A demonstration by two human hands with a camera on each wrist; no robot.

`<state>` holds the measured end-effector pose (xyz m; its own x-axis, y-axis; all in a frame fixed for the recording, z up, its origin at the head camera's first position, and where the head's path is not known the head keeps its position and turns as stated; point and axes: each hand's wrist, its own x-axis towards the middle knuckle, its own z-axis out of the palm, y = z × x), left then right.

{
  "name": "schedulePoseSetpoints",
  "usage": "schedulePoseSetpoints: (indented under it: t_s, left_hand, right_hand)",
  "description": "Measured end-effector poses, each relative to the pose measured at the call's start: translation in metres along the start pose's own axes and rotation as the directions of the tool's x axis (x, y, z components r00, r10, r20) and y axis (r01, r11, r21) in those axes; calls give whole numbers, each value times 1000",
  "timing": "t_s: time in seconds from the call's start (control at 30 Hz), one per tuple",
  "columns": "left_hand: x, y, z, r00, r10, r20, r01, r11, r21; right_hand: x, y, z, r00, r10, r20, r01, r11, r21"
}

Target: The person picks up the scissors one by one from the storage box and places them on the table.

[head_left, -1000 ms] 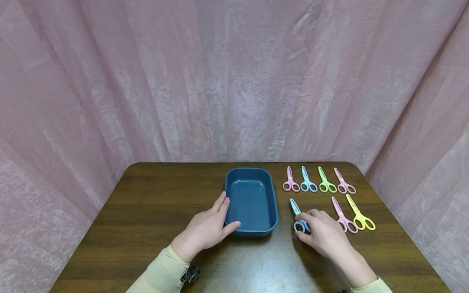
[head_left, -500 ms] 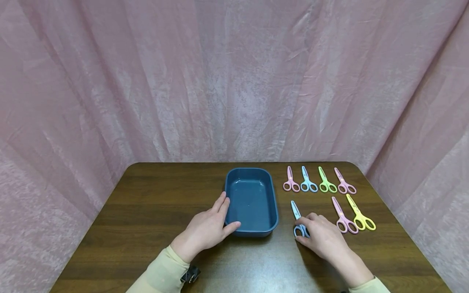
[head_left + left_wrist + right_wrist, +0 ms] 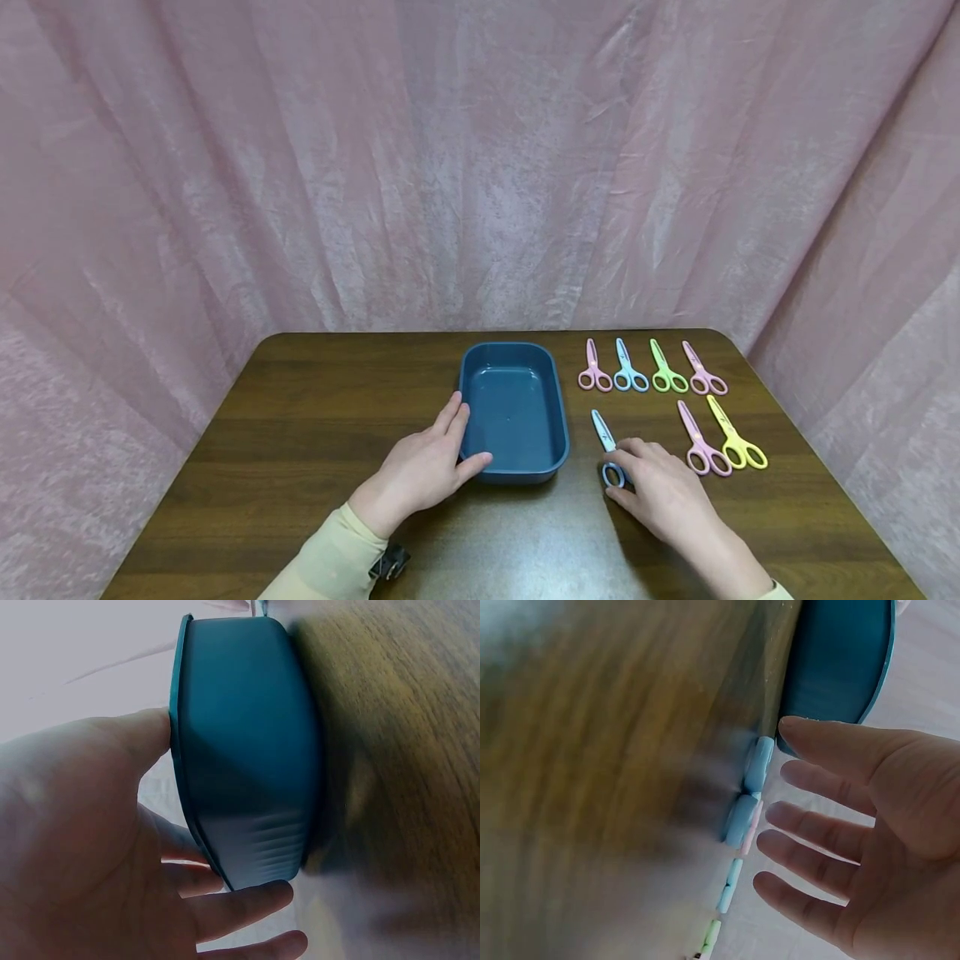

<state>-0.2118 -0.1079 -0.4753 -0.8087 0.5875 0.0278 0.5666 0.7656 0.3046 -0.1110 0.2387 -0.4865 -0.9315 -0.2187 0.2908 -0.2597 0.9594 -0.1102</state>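
My left hand (image 3: 420, 475) touches the near left corner of a dark blue rectangular tray (image 3: 513, 478). In the left wrist view its thumb meets the rim of the tray (image 3: 247, 735), while the straight fingers lie along the side. Light blue children's scissors (image 3: 603, 432) lie on the table just right of the tray, tips pointing away. My right hand (image 3: 663, 492) hovers over their handles and hides part of one loop. In the right wrist view the fingers are loosely extended, with a gap between them and the handles of the scissors (image 3: 740, 819).
Pink scissors (image 3: 697, 432) and yellow scissors (image 3: 724, 423) lie right of my right hand, close together. A back row holds pink (image 3: 592, 357), light blue, green (image 3: 662, 360) and pink scissors. A pink curtain (image 3: 480, 167) stands behind the brown table (image 3: 337, 392).
The light blue scissors have shifted and turned slightly under my right hand, which has come a little nearer to me. My left hand and the tray have stayed put.
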Motion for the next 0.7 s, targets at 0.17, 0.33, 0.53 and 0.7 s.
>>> schedulePoseSetpoints:
  t_s: [0.17,0.33,0.53,0.7]
  left_hand:
    - [0,0,1,1000,-5,1,5,1000,6]
    - [0,1,0,1000,-1,-3,1,1000,-4]
    - [-1,1,0,1000,-2,-3,2,1000,-9]
    - [-1,1,0,1000,-4,-4,4,1000,-6]
  right_hand:
    - [-4,-1,1,1000,-3,22,3,1000,1]
    - [-6,0,3,999,-35,6,35,999,-11]
    - [-6,2,4,998,-58,-1,58,998,-36]
    - [-6,3,2,999,-39,12,39,998,-43]
